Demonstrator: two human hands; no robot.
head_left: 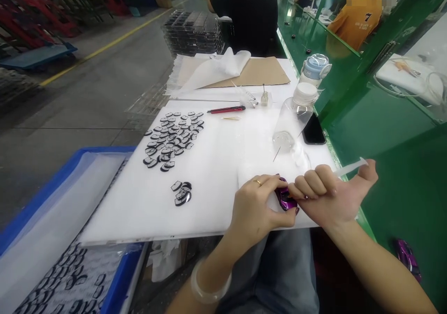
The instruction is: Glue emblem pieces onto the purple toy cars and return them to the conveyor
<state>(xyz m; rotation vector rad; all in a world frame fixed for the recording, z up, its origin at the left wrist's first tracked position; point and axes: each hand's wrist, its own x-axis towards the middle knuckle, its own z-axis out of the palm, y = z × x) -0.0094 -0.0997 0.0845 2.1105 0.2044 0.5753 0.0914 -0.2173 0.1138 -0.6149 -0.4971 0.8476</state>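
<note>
My left hand [253, 208] grips a small shiny purple toy car [286, 200] between thumb and fingers, just above the near edge of the white table. Curled around a syringe, my right hand [328, 200] sits against the car's right side. Only the white plunger [350, 167] of that syringe shows, with my thumb at its end; the barrel and tip are hidden by my fingers. Small black-rimmed clear pieces lie left of my hands, in a little pile [182, 194] and a larger spread group [171, 139].
A clear bottle [291, 118], a blue-lidded bottle [314, 70], a black phone [314, 129] and a red cutter [226, 110] stand or lie beyond my hands. A blue tray [120, 281] is lower left. Another purple car [407, 260] rests on the green surface at right. People sit ahead.
</note>
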